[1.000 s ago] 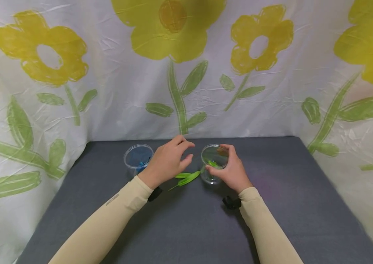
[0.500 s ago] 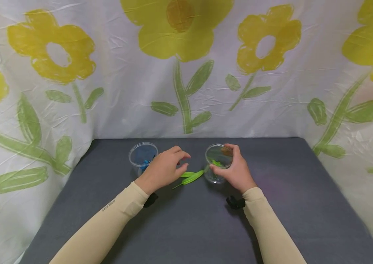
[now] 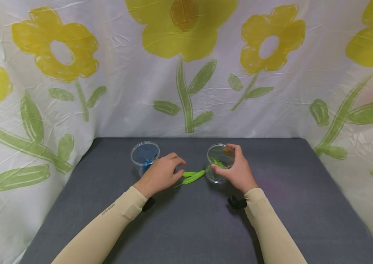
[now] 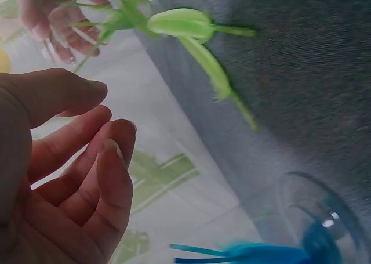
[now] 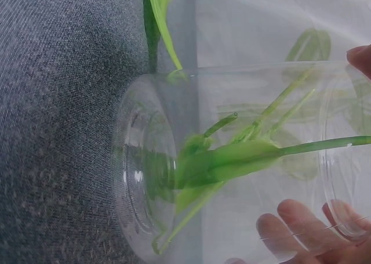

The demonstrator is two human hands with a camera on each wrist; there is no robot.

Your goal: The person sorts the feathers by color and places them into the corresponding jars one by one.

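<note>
My right hand (image 3: 239, 170) grips the rim and side of a clear plastic cup (image 3: 215, 178), which stands upright on the table. Inside it are several bright green leaf-shaped pieces (image 5: 226, 165) with thin stems. Two similar green pieces (image 3: 194, 177) lie on the cloth just left of that cup. My left hand (image 3: 161, 173) hovers beside them, fingers loosely bent, with a gap between thumb and fingertips and nothing held. In the left wrist view, the loose green pieces (image 4: 181, 24) are beyond the fingertips. Behind the left hand stands another clear cup (image 3: 140, 161), partly hidden, containing blue pieces (image 3: 147, 165).
A dark grey cloth (image 3: 189, 227) covers the table. Behind and at both sides hangs a white curtain (image 3: 120, 110) printed with yellow flowers. Black wrist cameras (image 3: 236, 202) sit under the beige sleeves (image 3: 272, 227).
My left hand has come down closer to the loose green pieces. The right hand keeps its grip on the cup. The whole head view has shifted slightly.
</note>
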